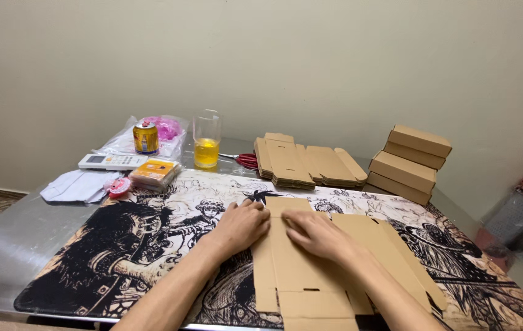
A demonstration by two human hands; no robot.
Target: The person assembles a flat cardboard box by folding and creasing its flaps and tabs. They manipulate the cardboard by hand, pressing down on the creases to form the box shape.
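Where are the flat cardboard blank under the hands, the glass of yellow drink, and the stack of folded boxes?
flat cardboard blank (301, 270): head view, its middle panel.
glass of yellow drink (206, 152): head view, the liquid-filled lower part.
stack of folded boxes (404, 171): head view, side of a middle box.

Both hands, left hand (240, 225) and right hand (318, 235), lie flat on the cardboard blank (310, 270). Ahead of the fingertips the mat (151, 245) is bare up to the stack of flat blanks (304, 162). Further right of the right fingers stand folded boxes (410, 163). Far left of the left fingers are a glass (207, 140), a can (145, 137), a remote (112, 161) and a packet (155, 173).
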